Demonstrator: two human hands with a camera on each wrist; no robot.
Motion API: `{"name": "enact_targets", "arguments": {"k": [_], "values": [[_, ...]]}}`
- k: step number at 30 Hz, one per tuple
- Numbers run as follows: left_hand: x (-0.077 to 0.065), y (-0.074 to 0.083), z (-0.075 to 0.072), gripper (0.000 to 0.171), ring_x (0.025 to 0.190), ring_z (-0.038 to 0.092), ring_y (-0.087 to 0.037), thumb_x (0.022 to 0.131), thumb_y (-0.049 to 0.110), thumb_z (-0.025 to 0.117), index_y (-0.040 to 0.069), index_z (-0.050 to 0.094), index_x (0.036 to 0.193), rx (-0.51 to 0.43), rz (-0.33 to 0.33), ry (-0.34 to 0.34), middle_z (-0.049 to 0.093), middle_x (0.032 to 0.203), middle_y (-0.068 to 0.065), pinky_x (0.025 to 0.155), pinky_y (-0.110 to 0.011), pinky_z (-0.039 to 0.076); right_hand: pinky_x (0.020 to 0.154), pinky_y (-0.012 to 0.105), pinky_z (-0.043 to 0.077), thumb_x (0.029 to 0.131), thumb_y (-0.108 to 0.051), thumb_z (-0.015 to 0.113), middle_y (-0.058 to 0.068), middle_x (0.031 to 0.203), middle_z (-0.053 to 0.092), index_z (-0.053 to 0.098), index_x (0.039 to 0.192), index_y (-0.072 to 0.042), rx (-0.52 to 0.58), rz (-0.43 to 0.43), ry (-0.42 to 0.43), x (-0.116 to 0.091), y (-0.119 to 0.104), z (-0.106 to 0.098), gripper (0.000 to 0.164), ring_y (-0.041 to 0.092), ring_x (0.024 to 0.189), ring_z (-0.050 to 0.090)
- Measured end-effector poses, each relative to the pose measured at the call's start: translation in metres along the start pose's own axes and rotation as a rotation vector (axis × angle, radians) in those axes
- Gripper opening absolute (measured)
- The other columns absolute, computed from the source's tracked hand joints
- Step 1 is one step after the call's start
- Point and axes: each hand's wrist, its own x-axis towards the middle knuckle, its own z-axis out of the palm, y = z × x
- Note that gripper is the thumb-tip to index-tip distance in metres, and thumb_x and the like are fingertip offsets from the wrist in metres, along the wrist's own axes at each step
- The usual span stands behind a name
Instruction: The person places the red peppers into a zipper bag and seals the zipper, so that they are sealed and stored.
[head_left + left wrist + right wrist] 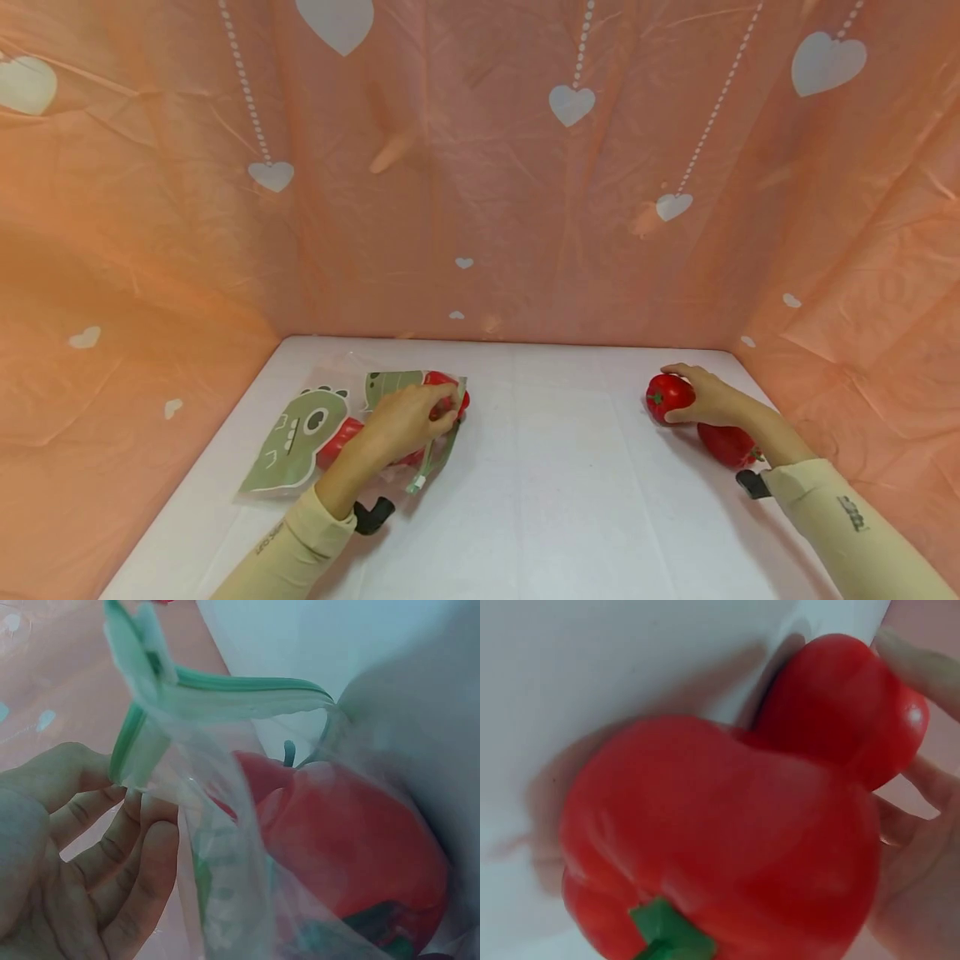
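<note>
Head view: pale sleeves [285, 558] reached in from the near side of a white desk [562, 517], a black wrist mount [373, 516] at each cuff, likely fixed there to face the work. On the left, the zip slider [418, 482] marked the near corner of a dinosaur-printed bag [288, 442]; the person's left grip [405, 422] pinched its zip edge, apparently to hold the mouth apart. A bagged pepper [352, 832] lay inside close to the opening, with more red showing deeper through the film, the number unclear. Well apart on the right, a loose pepper [726, 444] lay on its side beneath the wrist, its stem toward the sleeve. Just beyond it, the right grip [708, 398] curled around a red pepper [666, 400], thumb and fingers on opposite sides, presumably because so round a shape could roll; whether the desk bore its weight could not be told. Behind hung an orange backdrop [510, 217] with white hearts, seemingly as a screen.
</note>
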Motion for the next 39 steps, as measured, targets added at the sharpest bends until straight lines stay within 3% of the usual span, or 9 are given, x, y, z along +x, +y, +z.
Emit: {"name": "enact_targets", "arguments": {"k": [12,21,29,39], "values": [[-0.001,0.002,0.000,0.015,0.073,0.055,-0.016,0.097,0.021,0.081,0.025,0.067,0.096,-0.012,-0.027,-0.007,0.062,0.080,0.009,0.060,-0.032,0.044,0.091,0.067,0.056,0.088,-0.032,0.089,0.039,0.156,0.034,0.025,0.162,-0.003,0.086,0.078,-0.126,-0.005,0.008,-0.010,0.102,0.063,0.134,0.039],[-0.002,0.002,0.000,0.015,0.072,0.054,-0.016,0.096,0.019,0.081,0.025,0.068,0.097,-0.034,-0.047,-0.004,0.062,0.079,0.008,0.057,-0.031,0.045,0.090,0.065,0.057,0.089,-0.016,0.082,0.041,0.151,0.034,0.019,0.161,-0.001,0.102,0.126,-0.204,-0.006,0.012,-0.015,0.097,0.063,0.130,0.042],[-0.004,0.001,-0.003,0.014,0.072,0.055,-0.016,0.096,0.019,0.081,0.024,0.068,0.098,-0.028,-0.054,0.004,0.064,0.081,0.007,0.058,-0.030,0.046,0.088,0.061,0.060,0.088,-0.010,0.083,0.041,0.146,0.043,0.032,0.156,0.003,0.076,0.092,-0.137,-0.006,0.012,-0.015,0.087,0.059,0.126,0.049],[-0.006,0.001,-0.005,0.012,0.077,0.058,-0.017,0.097,0.021,0.081,0.024,0.070,0.103,-0.012,-0.089,0.003,0.068,0.088,0.005,0.063,-0.031,0.050,0.084,0.054,0.061,0.090,-0.025,0.087,0.034,0.137,0.057,0.045,0.148,0.005,0.084,0.031,-0.021,-0.002,0.007,-0.008,0.078,0.050,0.119,0.059]]}}
